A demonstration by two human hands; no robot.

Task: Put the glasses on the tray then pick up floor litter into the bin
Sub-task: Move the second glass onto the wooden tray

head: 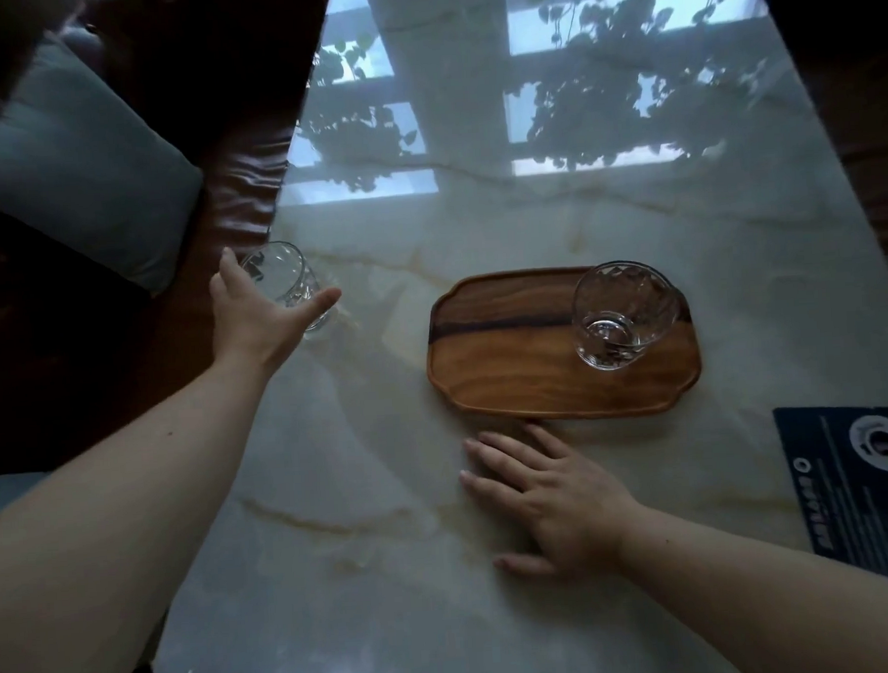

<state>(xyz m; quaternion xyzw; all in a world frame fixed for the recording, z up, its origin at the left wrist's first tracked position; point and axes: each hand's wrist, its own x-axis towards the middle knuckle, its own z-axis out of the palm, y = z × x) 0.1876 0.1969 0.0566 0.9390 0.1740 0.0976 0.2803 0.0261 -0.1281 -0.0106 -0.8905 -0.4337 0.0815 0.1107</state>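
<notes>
Glass tumbler (287,285) at the table's (528,218) left edge has the left hand (261,315) spread around it, fingers apart, not clearly gripping. Right hand (553,500) lies flat and open on the marble, just in front of the wooden tray (511,379). Second glass (623,314) already sits on the tray's right end. Dark card (861,484) lies far right.

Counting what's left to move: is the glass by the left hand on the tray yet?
No. That glass stands on the marble table near its left edge, apart from the wooden tray.
</notes>
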